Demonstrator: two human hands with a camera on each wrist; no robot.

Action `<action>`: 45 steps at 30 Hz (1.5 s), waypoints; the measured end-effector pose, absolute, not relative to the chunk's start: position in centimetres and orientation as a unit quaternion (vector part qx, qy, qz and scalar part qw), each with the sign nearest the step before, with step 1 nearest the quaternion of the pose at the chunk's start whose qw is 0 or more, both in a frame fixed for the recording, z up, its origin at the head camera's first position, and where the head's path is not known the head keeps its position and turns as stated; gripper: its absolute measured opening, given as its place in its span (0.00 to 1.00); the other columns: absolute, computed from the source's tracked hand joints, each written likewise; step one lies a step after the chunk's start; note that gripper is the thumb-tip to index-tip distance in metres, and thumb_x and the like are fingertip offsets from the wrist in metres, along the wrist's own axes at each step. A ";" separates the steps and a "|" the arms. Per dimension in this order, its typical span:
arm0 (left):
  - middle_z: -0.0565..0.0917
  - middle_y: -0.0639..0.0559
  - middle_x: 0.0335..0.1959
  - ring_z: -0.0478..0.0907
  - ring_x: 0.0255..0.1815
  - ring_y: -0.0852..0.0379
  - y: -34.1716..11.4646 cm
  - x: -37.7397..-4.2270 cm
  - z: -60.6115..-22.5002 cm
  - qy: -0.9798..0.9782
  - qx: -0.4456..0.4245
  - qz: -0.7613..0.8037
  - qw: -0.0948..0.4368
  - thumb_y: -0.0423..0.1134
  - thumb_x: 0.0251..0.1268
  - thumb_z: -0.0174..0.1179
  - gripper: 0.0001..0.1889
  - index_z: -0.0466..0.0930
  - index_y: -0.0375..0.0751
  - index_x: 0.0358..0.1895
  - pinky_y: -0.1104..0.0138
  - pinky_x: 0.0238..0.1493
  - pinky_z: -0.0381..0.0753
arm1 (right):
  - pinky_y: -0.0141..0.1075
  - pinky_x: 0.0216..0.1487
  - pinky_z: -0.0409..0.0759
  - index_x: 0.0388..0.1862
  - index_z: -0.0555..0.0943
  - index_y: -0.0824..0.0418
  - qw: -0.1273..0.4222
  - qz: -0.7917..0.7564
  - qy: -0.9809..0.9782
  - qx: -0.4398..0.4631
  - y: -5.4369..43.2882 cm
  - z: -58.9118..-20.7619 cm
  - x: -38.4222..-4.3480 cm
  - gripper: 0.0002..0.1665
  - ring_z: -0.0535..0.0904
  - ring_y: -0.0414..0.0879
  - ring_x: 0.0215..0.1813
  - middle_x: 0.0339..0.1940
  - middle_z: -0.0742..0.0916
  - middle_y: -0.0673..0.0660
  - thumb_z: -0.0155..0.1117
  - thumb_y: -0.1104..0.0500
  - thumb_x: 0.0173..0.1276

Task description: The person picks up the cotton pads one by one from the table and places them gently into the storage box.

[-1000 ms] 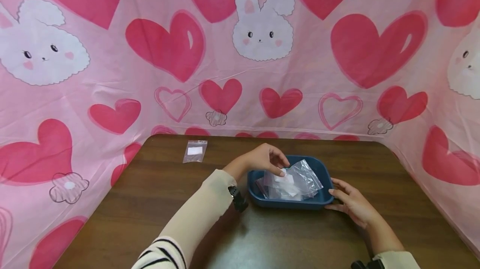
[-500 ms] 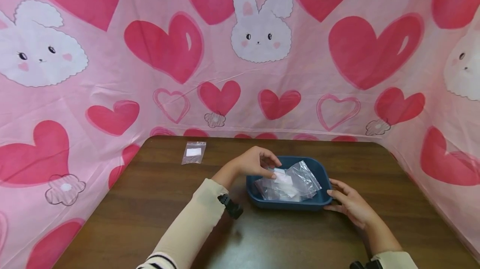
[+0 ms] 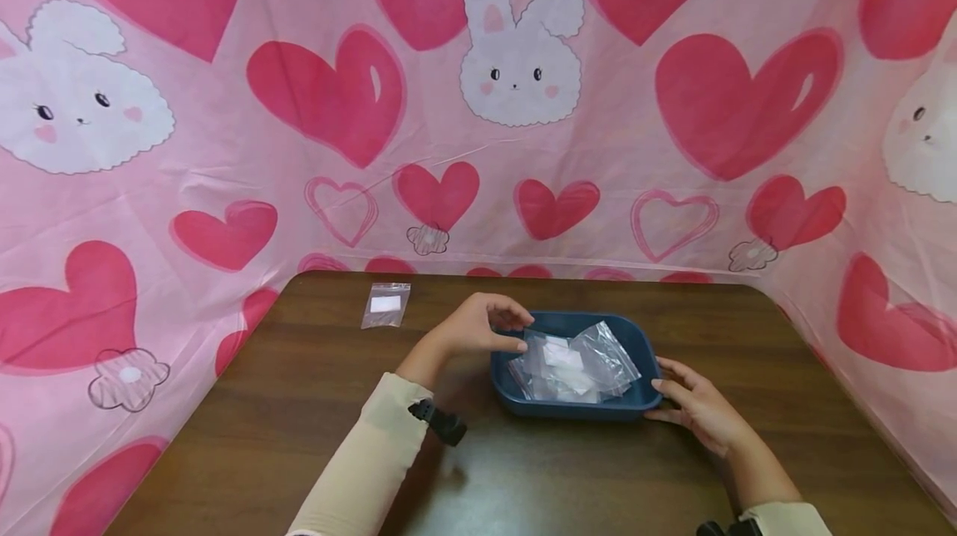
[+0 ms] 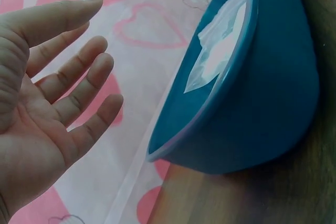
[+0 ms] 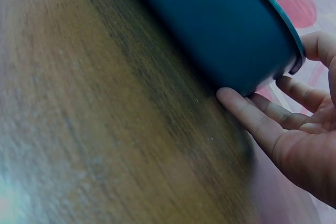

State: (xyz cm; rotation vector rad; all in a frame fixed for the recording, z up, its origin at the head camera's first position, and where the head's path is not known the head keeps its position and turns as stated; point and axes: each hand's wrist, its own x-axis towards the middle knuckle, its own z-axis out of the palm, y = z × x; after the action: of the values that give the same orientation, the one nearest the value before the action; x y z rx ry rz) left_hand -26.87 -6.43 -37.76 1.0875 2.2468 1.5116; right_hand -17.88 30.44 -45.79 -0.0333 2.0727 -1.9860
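Note:
A blue plastic basin [image 3: 576,410] sits on the table with several clear zip bags [image 3: 557,370] piled in it, some with white labels. My left hand [image 3: 474,328] hovers at the basin's left end, fingers loosely bent and holding nothing; in the left wrist view the palm and spread fingers show apart from the rim. At the other end my right hand [image 3: 699,407] holds the basin, its thumb at the rim and other fingers against the outer wall, low down in the right wrist view.
One flat zip bag [image 3: 385,304] with a white label lies at the back left of the brown wooden table [image 3: 553,478]. A pink cloth [image 3: 516,145] with hearts and rabbits hangs behind and at both sides.
My left hand has drawn back leftward from over the bags to the basin's left end, empty. The right hand has stayed at the basin, and the pile looks about the same.

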 end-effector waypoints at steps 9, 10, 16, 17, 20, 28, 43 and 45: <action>0.85 0.52 0.45 0.80 0.51 0.40 -8.0 -26.4 -38.1 0.771 0.343 0.529 0.094 0.35 0.54 0.73 0.17 0.84 0.43 0.48 0.53 0.53 0.79 | 0.52 0.52 0.80 0.75 0.49 0.72 0.140 -0.686 0.714 -0.008 30.5 -45.8 -17.9 0.38 0.81 0.49 0.50 0.69 0.61 0.75 0.52 0.56 0.77; 0.85 0.52 0.45 0.79 0.51 0.40 -8.1 -26.3 -38.1 0.772 0.341 0.529 0.092 0.35 0.53 0.73 0.17 0.84 0.44 0.48 0.53 0.53 0.79 | 0.52 0.52 0.80 0.74 0.49 0.72 0.139 -0.687 0.713 -0.010 30.5 -45.9 -17.9 0.38 0.81 0.49 0.50 0.69 0.60 0.75 0.52 0.56 0.77; 0.84 0.54 0.46 0.80 0.50 0.50 -9.1 -25.9 -38.2 0.783 0.318 0.526 0.091 0.38 0.52 0.74 0.19 0.84 0.48 0.50 0.51 0.54 0.79 | 0.52 0.52 0.79 0.74 0.49 0.72 0.140 -0.688 0.712 -0.010 30.5 -45.9 -17.9 0.38 0.80 0.49 0.50 0.70 0.60 0.75 0.52 0.55 0.77; 0.83 0.54 0.47 0.80 0.50 0.50 -9.3 -25.8 -38.2 0.784 0.315 0.527 0.092 0.39 0.52 0.74 0.19 0.84 0.48 0.50 0.52 0.54 0.79 | 0.52 0.52 0.79 0.75 0.49 0.72 0.141 -0.687 0.712 -0.010 30.5 -45.9 -17.9 0.38 0.80 0.49 0.50 0.70 0.60 0.75 0.52 0.55 0.77; 0.83 0.49 0.48 0.79 0.52 0.44 -9.8 -25.7 -38.3 0.775 0.312 0.542 0.092 0.36 0.53 0.73 0.20 0.83 0.45 0.52 0.50 0.54 0.78 | 0.51 0.52 0.80 0.75 0.49 0.72 0.141 -0.687 0.713 -0.010 30.5 -45.9 -17.9 0.38 0.80 0.49 0.50 0.70 0.60 0.75 0.52 0.55 0.78; 0.82 0.43 0.52 0.79 0.54 0.42 -11.5 -25.9 -38.7 0.786 0.311 0.531 0.058 0.34 0.52 0.73 0.24 0.80 0.42 0.55 0.45 0.56 0.76 | 0.52 0.52 0.80 0.75 0.49 0.72 0.137 -0.685 0.716 -0.012 30.5 -45.8 -17.9 0.38 0.80 0.49 0.50 0.69 0.60 0.75 0.51 0.56 0.78; 0.82 0.53 0.51 0.78 0.51 0.48 -14.0 -25.7 -39.2 0.800 0.287 0.525 0.040 0.36 0.50 0.74 0.23 0.81 0.47 0.53 0.43 0.55 0.75 | 0.51 0.52 0.80 0.74 0.49 0.73 0.136 -0.683 0.717 -0.014 30.5 -45.9 -17.9 0.38 0.81 0.48 0.50 0.69 0.61 0.75 0.52 0.56 0.77; 0.82 0.53 0.51 0.78 0.52 0.50 -14.4 -25.7 -39.1 0.805 0.279 0.523 0.040 0.38 0.50 0.75 0.23 0.81 0.49 0.53 0.43 0.54 0.75 | 0.51 0.52 0.80 0.74 0.49 0.73 0.136 -0.683 0.718 -0.016 30.5 -45.9 -17.9 0.38 0.81 0.48 0.50 0.68 0.62 0.75 0.52 0.56 0.77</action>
State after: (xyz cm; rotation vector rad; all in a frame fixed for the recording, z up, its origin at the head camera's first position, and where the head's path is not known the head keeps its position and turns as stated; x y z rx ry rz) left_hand -25.66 -14.40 -39.15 0.8534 2.4650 1.6008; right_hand -17.87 30.53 -45.95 -0.0450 2.0781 -1.9783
